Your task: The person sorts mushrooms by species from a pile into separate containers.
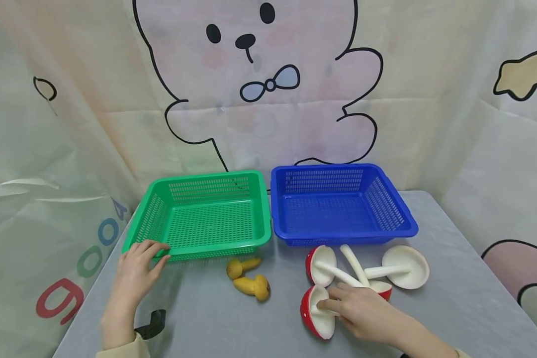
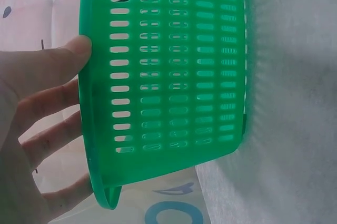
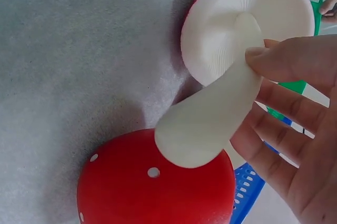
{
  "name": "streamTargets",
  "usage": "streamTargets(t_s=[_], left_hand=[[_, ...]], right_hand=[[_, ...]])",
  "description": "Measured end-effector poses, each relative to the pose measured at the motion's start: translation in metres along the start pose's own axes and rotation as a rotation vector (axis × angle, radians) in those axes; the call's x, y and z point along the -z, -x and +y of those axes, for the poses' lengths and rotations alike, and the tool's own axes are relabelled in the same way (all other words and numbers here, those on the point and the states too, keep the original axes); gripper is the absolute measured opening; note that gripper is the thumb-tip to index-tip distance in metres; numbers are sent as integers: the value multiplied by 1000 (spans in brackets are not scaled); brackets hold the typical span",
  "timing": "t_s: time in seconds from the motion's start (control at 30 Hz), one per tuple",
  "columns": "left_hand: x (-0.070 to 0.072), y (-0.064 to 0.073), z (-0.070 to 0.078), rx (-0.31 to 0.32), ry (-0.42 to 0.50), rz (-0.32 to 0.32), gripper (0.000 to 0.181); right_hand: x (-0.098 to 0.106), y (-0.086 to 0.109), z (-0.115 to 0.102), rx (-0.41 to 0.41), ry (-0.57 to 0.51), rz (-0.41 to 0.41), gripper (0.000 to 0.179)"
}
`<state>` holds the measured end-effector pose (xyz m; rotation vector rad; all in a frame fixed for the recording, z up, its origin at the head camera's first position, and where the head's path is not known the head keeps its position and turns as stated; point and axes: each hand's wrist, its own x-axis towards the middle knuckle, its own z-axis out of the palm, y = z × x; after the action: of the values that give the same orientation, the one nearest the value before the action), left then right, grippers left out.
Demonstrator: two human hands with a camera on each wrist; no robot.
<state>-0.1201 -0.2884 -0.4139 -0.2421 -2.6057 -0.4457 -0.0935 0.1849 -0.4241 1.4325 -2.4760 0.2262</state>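
A green plastic basket (image 1: pixel 206 248) stands at the left of the table. My left hand (image 1: pixel 136 271) holds its near left rim, thumb on one side and fingers on the other in the left wrist view. At the lower right, my right hand (image 1: pixel 362 311) pinches the white stem (image 3: pixel 208 113) of a toy mushroom (image 1: pixel 312 318) with a red, white-spotted cap lying on its side. Close by lie several similar mushrooms: one with its cap (image 1: pixel 320 266) at the left, another with a pale underside (image 1: pixel 413 267) at the right, and a red cap (image 1: pixel 382 288) partly behind the hand.
A blue basket (image 1: pixel 344 235) stands right of the green one. Two small yellow-brown toy mushrooms, one above (image 1: pixel 243 267) and one below (image 1: pixel 252 287), lie in front of the green basket. A printed bear curtain (image 1: pixel 268 124) hangs behind the grey table (image 1: pixel 215 328).
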Motion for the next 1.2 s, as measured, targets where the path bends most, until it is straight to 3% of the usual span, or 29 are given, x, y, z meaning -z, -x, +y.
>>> streamTargets(t_s=[0.33, 0.63, 0.77, 0.97, 1.2], left_hand=[[-4, -2, 1, -13, -10, 54, 22], [-10, -4, 2, -41, -30, 121, 22], [-11, -5, 3, -37, -27, 122, 22], [-13, -5, 2, -32, -15, 117, 23], [-12, -3, 3, -38, -12, 130, 22]], right_hand=[[2, -3, 0, -12, -7, -6, 50], [19, -15, 2, -58, -35, -8, 55], [30, -26, 4, -114, -71, -61, 55], [46, -44, 8, -145, -85, -74, 55], [60, -73, 12, -231, -190, -170, 49]])
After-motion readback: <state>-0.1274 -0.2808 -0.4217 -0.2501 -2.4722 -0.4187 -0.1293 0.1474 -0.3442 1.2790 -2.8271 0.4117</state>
